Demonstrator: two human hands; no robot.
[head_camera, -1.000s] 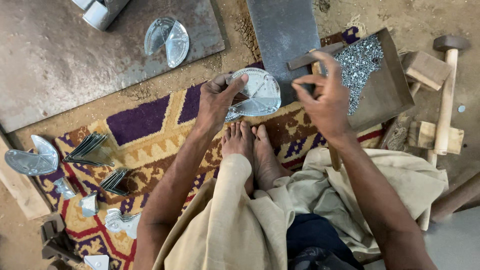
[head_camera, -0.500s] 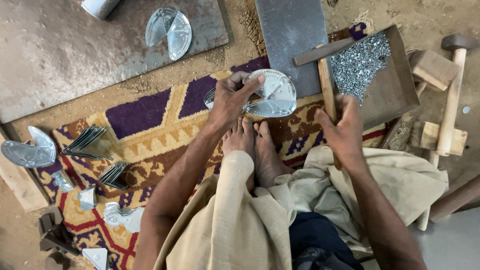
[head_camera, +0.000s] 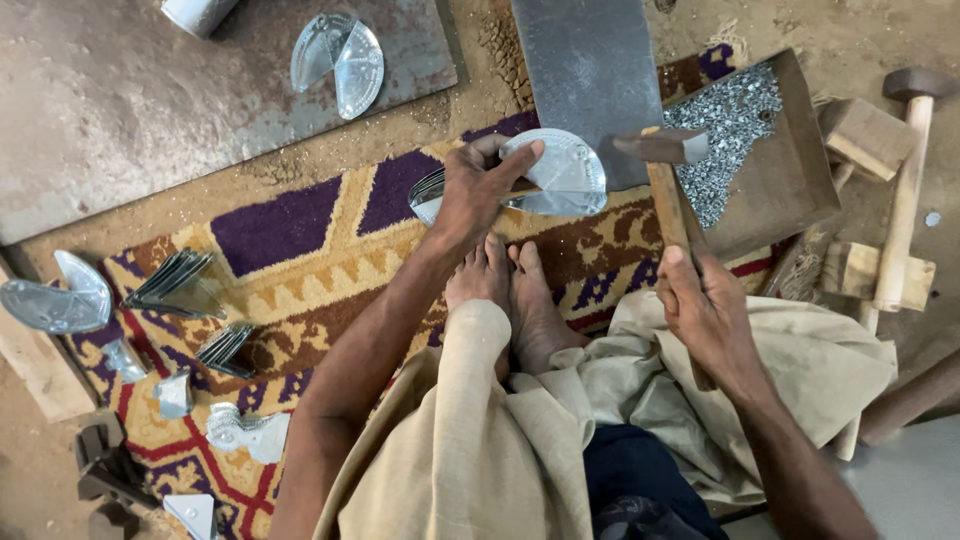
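My left hand (head_camera: 478, 186) grips a shiny pressed metal piece (head_camera: 560, 176) with a rounded edge, holding it flat on the patterned rug (head_camera: 300, 260) just beyond my bare feet (head_camera: 510, 290). My right hand (head_camera: 702, 310) is closed around the wooden handle of a hammer (head_camera: 668, 170). The hammer's dark metal head sits just right of the metal piece, over the near edge of a grey steel block (head_camera: 590, 70).
A brown tray (head_camera: 790, 170) of small silvery metal bits lies at right, beside a wooden mallet (head_camera: 905, 180) and wood blocks (head_camera: 865, 135). A large metal sheet (head_camera: 150, 110) with another pressed piece (head_camera: 340, 50) is at the back. Stacks of cut metal (head_camera: 175, 285) lie left.
My right hand left the tray of metal bits, drew back toward my lap and took hold of the hammer handle. My left hand kept its hold on the metal piece.
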